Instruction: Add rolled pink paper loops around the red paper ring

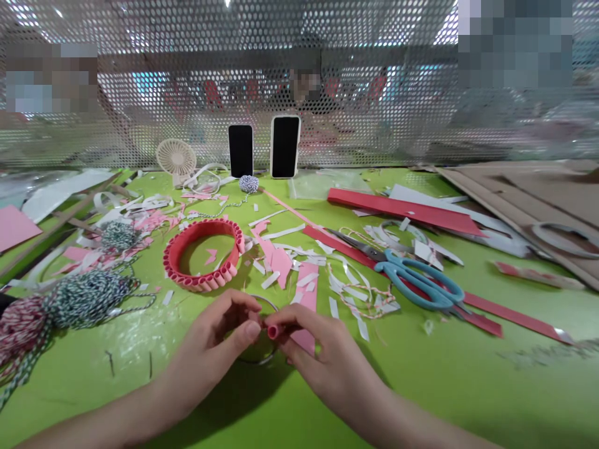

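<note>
Near the front middle, my right hand [311,337] pinches a small rolled pink-red paper tube [272,332], its open end facing the camera. Close beside it on the left, my left hand [227,330] has its thumb and fingers curled together at a thin ring [255,362]; what exactly its fingertips hold is hidden. Part of the ring shows behind and below the fingers. Just beyond my left hand lies a red ring [206,249] edged with small pink paper rolls. Pink paper pieces [306,290] and white scraps lie behind my right hand.
Blue-handled scissors [416,280] and red strips [402,209] lie to the right, with cardboard [538,206] beyond. Twine bundles [91,296] are at the left. Two phones [241,151] and a small fan [176,159] stand against a perforated metal screen [374,125].
</note>
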Tool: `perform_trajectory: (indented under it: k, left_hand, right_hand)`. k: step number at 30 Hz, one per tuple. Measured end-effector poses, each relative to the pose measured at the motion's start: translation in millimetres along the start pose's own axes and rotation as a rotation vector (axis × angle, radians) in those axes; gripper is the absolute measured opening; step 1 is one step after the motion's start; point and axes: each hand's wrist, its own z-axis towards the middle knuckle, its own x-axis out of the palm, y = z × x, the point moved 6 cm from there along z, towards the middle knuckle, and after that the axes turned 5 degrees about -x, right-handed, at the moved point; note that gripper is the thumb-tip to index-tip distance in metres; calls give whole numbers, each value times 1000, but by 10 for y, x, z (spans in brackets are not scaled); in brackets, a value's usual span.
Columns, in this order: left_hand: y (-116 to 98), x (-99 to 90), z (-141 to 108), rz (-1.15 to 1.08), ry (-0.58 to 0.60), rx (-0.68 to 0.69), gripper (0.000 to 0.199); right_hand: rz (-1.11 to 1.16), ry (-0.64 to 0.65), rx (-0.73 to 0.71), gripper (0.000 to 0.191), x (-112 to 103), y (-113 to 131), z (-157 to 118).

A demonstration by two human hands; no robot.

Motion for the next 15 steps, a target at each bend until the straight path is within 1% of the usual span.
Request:
perform_trajectory:
  k: [4,6,8,12,15]
  left_hand:
    - [3,79,22,-145,127,-34,30]
    - [-7,118,28,-190,188,-66,36]
    - [-16,152,33,-212,244,-110,40]
    - [-4,182,35,-234,303,-186,35]
    - [16,210,22,-285,368,-211,29]
  right_hand:
    - [-61,-77,-165,19,-49,111,-7]
    - [-99,-80,-176,20,-48,130,-15]
    - [-97,-57,-168,20,-29,136,-22]
    - [-49,-18,-191,19,2,163,-34]
    - [-31,-12,-220,21,8,183,-36]
